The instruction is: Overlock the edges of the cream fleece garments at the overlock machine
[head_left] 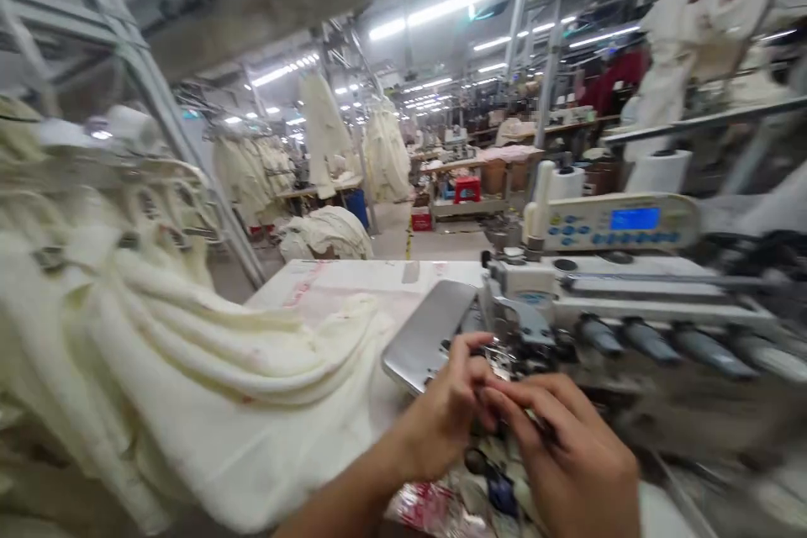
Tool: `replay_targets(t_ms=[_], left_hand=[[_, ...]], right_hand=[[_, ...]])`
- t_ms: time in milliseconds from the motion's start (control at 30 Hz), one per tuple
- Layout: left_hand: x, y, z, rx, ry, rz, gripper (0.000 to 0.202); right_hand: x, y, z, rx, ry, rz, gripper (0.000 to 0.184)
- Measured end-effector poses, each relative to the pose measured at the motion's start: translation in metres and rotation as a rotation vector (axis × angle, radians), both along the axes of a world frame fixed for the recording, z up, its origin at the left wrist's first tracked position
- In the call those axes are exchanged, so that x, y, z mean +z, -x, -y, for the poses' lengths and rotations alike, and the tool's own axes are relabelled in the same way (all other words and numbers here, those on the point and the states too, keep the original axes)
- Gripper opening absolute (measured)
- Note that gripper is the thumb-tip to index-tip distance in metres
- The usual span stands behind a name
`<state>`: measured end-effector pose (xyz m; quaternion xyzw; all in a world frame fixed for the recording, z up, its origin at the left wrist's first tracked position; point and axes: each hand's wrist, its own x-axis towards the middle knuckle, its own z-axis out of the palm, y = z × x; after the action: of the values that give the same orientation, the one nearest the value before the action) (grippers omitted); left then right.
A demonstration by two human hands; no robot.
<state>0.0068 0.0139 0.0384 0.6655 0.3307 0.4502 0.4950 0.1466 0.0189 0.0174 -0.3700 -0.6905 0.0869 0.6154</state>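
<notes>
Both my hands work at the needle area of a sewing machine (567, 294). My left hand (445, 416) has its fingers curled in a pinch just under the presser foot, beside the shiny metal cover plate (425, 336). My right hand (567, 454) meets it from the right, fingers pressed together against the left fingertips. What they pinch is too small and blurred to name. A large pile of cream fleece fabric (189, 370) lies to the left on the table.
The machine's control panel (621, 223) with a blue screen sits above. Thread cones (659, 172) stand behind it. Small items, red and dark, lie on the near table edge (454, 504). Cream garments (384, 155) hang down the factory aisle.
</notes>
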Motion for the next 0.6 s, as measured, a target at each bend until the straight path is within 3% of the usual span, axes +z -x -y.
replay_targets(t_ms=[100, 167, 267, 433, 533, 600], left_hand=[[0.005, -0.002, 0.001, 0.018, 0.093, -0.038, 0.046], [0.005, -0.003, 0.000, 0.030, 0.081, -0.126, 0.028], [0.003, -0.005, -0.003, 0.064, -0.021, -0.262, 0.023], [0.002, -0.007, -0.012, 0.076, -0.121, -0.320, 0.026], [0.003, 0.000, -0.022, 0.012, -0.143, -0.352, 0.025], [0.004, 0.010, -0.033, -0.018, -0.166, -0.387, 0.025]], right_hand=[[0.008, -0.006, 0.004, 0.015, 0.109, -0.046, 0.013], [0.011, -0.010, 0.005, 0.006, 0.198, -0.117, 0.021], [0.011, -0.014, 0.007, 0.041, 0.303, -0.207, 0.026], [0.006, -0.005, 0.013, 0.082, 0.415, -0.288, 0.030], [0.006, -0.007, 0.019, 0.061, 0.468, -0.220, 0.034], [0.011, -0.027, 0.023, 0.010, 0.458, -0.123, 0.032]])
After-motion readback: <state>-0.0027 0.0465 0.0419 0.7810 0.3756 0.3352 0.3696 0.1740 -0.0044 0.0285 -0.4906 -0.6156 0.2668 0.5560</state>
